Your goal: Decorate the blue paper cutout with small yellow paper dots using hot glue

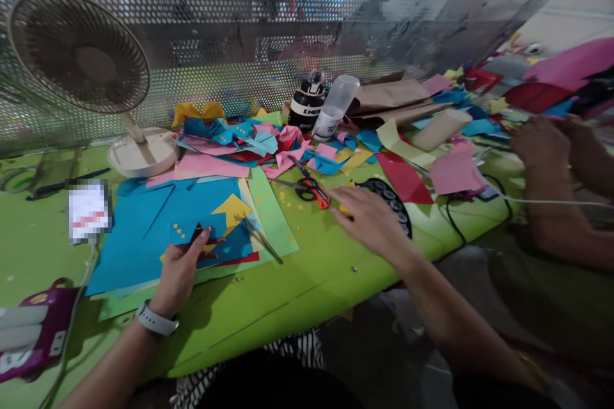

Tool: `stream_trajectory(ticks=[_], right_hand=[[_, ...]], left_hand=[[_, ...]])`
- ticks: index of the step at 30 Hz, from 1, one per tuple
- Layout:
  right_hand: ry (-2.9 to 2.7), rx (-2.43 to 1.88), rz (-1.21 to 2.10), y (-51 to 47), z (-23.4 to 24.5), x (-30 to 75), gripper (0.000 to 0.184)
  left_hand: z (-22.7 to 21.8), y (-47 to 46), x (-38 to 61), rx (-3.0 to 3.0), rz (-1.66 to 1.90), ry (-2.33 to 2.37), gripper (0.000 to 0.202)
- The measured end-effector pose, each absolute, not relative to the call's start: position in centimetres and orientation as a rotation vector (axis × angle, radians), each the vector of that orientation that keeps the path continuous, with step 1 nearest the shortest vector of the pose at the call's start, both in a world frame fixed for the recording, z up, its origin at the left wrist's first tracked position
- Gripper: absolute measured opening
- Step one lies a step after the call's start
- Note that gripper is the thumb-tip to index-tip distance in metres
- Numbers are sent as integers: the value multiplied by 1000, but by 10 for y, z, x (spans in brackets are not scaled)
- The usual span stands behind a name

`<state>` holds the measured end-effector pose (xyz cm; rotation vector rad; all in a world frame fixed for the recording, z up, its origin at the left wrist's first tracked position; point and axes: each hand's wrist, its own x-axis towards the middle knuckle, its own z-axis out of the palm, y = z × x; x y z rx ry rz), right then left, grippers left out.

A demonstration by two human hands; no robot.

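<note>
Between the thumb and fingers of my left hand (182, 262) is a small folded blue paper (178, 230) marked with little yellow squares. Beneath it lie large blue paper sheets (129, 239) and a yellow paper piece (233, 212). Tweezers (263, 241) rest across the sheets' right edge. My right hand (367, 217) reaches over the table with its fingers stretched out and nothing visible in them. Just past its fingertips are black-handled scissors (304, 190) and an orange cutter knife (321, 196). Partly behind this hand is a black tray with round wells (391, 198).
A fan (144, 152) stands at the back left, near a lit phone (89, 209). Folded paper pieces (249, 137) are heaped along the back, beside a black bottle (307, 105) and a clear cup (338, 105). Another person's hands (542, 147) are at the right.
</note>
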<state>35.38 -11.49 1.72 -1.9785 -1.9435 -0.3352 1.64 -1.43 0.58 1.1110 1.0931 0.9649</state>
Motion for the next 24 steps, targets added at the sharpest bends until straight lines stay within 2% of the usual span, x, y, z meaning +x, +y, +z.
stream_trajectory(ticks=[2, 4, 10, 14, 19, 22, 24], right_hand=[[-1861, -2340, -330, -130, 19, 374, 39], [-1908, -2544, -204, -139, 16, 389, 34], [-1896, -2630, -149, -128, 0, 409, 30], [-1774, -2651, -160, -124, -4, 413, 41], [-1400, -2467, -83, -139, -4, 409, 44], [-1204, -2156, 35, -144, 0, 398, 46], [-1267, -1897, 151, -138, 5, 382, 39]], left_hand=[[5, -14, 17, 1118, 959, 1086, 39], [3, -15, 17, 1115, 963, 1080, 37], [2, -19, 16, 1104, 955, 1030, 32], [4, -21, 14, 1087, 952, 992, 31], [5, -21, 14, 1108, 968, 953, 28], [9, -22, 15, 1143, 963, 970, 27], [12, -23, 16, 1126, 982, 985, 29]])
